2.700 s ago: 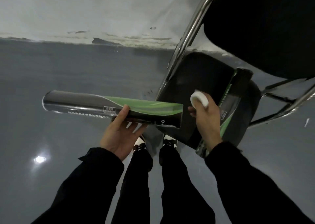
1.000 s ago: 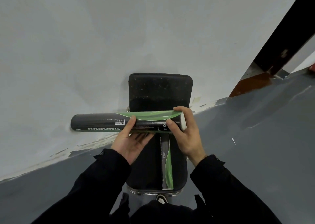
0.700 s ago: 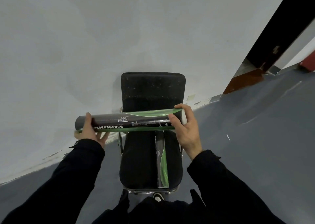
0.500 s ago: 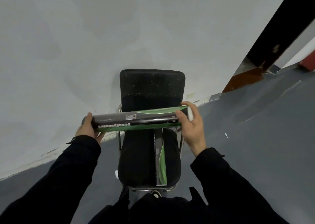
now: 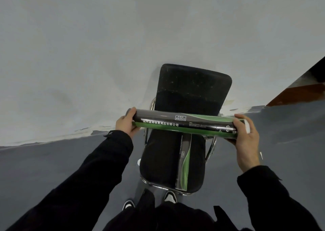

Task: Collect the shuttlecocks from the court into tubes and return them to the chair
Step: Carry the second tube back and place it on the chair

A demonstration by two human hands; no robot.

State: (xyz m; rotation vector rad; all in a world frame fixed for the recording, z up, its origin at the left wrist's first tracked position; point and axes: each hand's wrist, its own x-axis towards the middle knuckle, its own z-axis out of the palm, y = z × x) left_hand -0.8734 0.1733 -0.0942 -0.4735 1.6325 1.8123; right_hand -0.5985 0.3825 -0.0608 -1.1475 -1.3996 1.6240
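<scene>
At the bottom edge, two black-and-white shoes [image 5: 170, 197] stand on the grey floor [image 5: 52, 162], toes at the front rail of the chair [image 5: 193, 88]. Black sleeves [image 5: 98, 174] run up from both lower corners.

Above the seat, a long black-and-green tube [image 5: 182, 123] is held level, crosswise to the chair, with white print along its side. The left hand [image 5: 125, 124] grips its dark end, thumb over the top and fingers curled underneath. The right hand [image 5: 246, 134] wraps the green end, fingers over the top; a white cap [image 5: 247, 126] shows at that end, just past the fingers.

Beneath the held tube, a second tube [image 5: 184, 160] of the same colours lies flat on the seat, running front to back along the seat's right half, its near end at the front edge.

Beyond, the black backrest rises, speckled with pale marks, and chrome frame tubing shows at both sides of the seat. Behind the chair stands a pale wall [image 5: 88, 46] with chipped paint along its base. At the far right is a dark and reddish-brown post [image 5: 299, 93].
</scene>
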